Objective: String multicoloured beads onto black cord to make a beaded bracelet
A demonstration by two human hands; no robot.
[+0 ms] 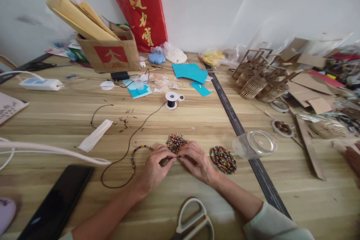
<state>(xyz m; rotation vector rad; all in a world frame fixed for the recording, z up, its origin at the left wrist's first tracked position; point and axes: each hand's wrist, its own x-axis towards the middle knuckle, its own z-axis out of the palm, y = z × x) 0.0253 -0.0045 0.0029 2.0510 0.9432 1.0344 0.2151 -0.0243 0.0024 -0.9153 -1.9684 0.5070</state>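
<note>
While the black cord [129, 143] is pinched between the fingertips of the left hand [154, 167] and the right hand [198, 162], its strung beads [133, 159] curve out on the tabletop [157, 127] beside the left. I can't tell whether either grip holds a bead too. A slackened pinch could lose the cord; a careless knuckle could scatter the loose bead heap [176, 143] just beyond. Farther out, a tug might topple the spool [171, 100].
</note>
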